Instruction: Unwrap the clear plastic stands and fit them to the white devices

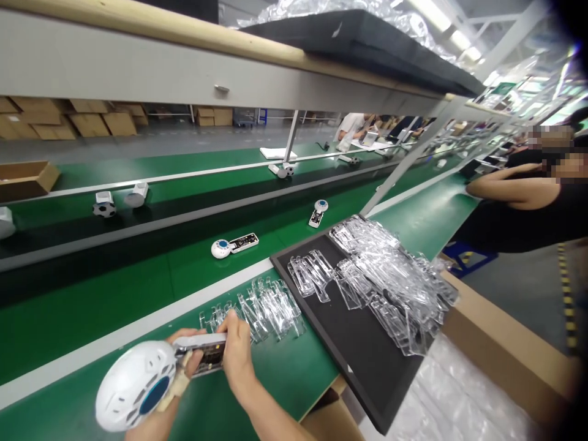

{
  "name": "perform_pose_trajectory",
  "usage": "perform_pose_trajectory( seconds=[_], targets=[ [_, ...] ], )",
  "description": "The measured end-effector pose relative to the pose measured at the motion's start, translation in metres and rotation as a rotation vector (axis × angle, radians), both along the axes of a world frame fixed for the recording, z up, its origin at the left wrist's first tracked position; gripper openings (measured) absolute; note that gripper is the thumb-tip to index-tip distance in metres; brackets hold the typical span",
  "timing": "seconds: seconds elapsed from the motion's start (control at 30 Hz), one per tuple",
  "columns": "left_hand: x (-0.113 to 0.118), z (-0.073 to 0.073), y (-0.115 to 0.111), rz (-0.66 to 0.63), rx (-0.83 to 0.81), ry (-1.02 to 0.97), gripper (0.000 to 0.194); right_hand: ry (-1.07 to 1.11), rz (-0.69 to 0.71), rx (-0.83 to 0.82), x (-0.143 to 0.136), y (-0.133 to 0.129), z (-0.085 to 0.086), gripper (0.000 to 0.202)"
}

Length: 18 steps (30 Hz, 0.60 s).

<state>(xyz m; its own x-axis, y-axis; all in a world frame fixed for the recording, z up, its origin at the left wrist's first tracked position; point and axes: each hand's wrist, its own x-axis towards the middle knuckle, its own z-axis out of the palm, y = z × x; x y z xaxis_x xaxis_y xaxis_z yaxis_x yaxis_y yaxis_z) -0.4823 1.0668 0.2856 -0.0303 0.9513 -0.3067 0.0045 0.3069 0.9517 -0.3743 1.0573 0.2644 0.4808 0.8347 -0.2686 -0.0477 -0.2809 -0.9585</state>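
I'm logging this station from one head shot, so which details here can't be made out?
- Head view: the clear piece under the right hand; the hand covers it.
- Head view: the fan's open handle circuitry is too small.
- Head view: the left hand is mostly hidden behind the fan.
- Head view: the black tray's clear parts blur together in glare.

Bare green belt (114,306) ahead; clear plastic pieces (271,309) and black tray (362,355) rightward.

A black tray (362,361) holds heaped clear plastic covers (390,282).
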Motion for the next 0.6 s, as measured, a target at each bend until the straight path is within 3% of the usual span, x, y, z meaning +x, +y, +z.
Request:
perform_pose_trajectory(
  seconds=[0.13, 0.23, 0.37, 0.47, 0.53, 0.6],
  targets=[
    [0.013, 0.01, 0.009, 0.019, 0.021, -0.01, 0.04, -0.049, 0.032, -0.025, 0.008, 0.018, 0.006, 0.054],
    [0.006, 0.012, 0.029, 0.04, -0.113, -0.119, 0.045, -0.252, 0.206, -0.031, 0.025, 0.025, 0.013, 0.047],
    [-0.032, -0.012, 0.099, 0.157, -0.157, -0.165, 0.027, -0.674, 0.278, -0.013, 0.057, 0.014, 0.005, 0.017],
    [-0.067, -0.03, 0.158, 0.223, -0.174, 0.011, 0.021, -0.992, 0.311, -0.109, 0.075, 0.002, -0.016, 0.018],
    [-0.085, -0.032, 0.184, 0.207, -0.184, 0.095, 0.022, -1.103, 0.388, -0.196, 0.081, -0.002, -0.032, 0.02],
    [-0.096, -0.024, 0.196, 0.193, -0.161, 0.118, 0.028, -1.131, 0.433, -0.243, 0.084, -0.003, -0.043, 0.02]
  ],
)
